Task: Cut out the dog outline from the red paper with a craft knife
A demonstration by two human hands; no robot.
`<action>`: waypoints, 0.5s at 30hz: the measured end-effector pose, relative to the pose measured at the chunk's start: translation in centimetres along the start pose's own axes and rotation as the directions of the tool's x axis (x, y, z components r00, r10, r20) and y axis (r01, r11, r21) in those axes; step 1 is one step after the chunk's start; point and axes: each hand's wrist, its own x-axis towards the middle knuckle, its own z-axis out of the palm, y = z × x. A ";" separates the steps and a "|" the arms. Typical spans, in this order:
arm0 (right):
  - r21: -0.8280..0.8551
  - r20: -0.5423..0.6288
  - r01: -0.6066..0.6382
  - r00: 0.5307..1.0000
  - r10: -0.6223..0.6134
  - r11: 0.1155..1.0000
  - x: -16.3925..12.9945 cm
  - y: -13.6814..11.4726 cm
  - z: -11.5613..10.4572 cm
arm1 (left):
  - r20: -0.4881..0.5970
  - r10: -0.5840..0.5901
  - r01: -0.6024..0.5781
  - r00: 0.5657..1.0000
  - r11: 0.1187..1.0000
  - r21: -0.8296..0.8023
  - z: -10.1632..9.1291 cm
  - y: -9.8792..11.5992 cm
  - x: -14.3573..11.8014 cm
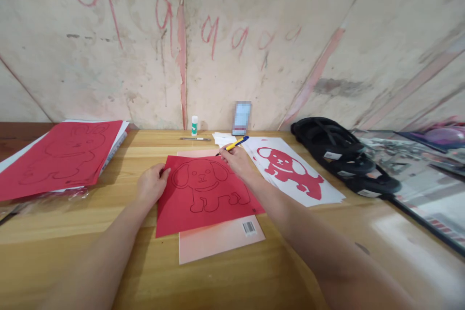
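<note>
A red paper sheet [214, 193] with a dark dog outline lies in front of me, on top of a pale pink booklet [221, 242] with a barcode. At the sheet's upper left edge, my left hand [153, 183] has its fingers curled and holds the paper. My right hand [236, 161] is closed around a yellow and blue pen-shaped tool [237, 144] over the sheet's top edge. Its tip points left and is mostly hidden by my fingers. To the right, a red cut-out dog [286, 164] lies on white sheets [329, 193].
More red sheets with a drawn outline [72, 155] lie stacked at left. A glue stick [194, 126], a slim pen [195, 139] and a phone [241, 117] are near the wall. Black straps or cases [337, 155] and a transparent-looking surface [428, 189] with clutter are at right.
</note>
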 end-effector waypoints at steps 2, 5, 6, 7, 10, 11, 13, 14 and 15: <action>0.000 -0.019 0.041 0.999 -0.041 0.999 0.6 1.0 0.3 | -0.001 -0.004 0.004 1.000 1.000 -0.017 -0.1 0.2 0.0; 0.003 0.008 0.079 0.997 -0.079 0.997 1.0 2.4 0.7 | -0.003 -0.017 0.017 1.000 0.999 -0.049 -0.1 0.2 0.0; -0.001 0.010 0.097 0.995 -0.097 0.995 1.1 2.8 0.9 | -0.003 -0.021 0.021 1.000 0.998 -0.062 -0.1 0.2 0.0; -0.005 0.011 0.114 0.993 -0.114 0.993 1.0 3.1 1.0 | -0.003 -0.025 0.025 1.000 0.997 -0.075 0.0 0.1 0.0; -0.015 0.039 0.165 0.986 -0.164 0.986 1.0 3.6 1.3 | -0.002 -0.036 0.035 0.999 0.993 -0.117 0.3 -0.4 0.2; -0.019 0.054 0.180 0.982 -0.179 0.984 0.9 3.6 1.3 | -0.003 -0.042 0.041 0.999 0.991 -0.129 0.5 -0.5 0.3; -0.030 0.087 0.208 0.975 -0.205 0.978 0.9 3.5 1.3 | -0.007 -0.053 0.051 0.999 0.988 -0.148 0.7 -0.8 0.4; -0.034 0.099 0.224 0.971 -0.219 0.974 0.9 3.3 1.3 | -0.011 -0.057 0.055 0.998 0.987 -0.154 0.8 -0.9 0.4; -0.040 0.115 0.229 0.968 -0.224 0.973 0.8 3.2 1.2 | -0.014 -0.059 0.056 0.998 0.986 -0.158 0.9 -1.0 0.4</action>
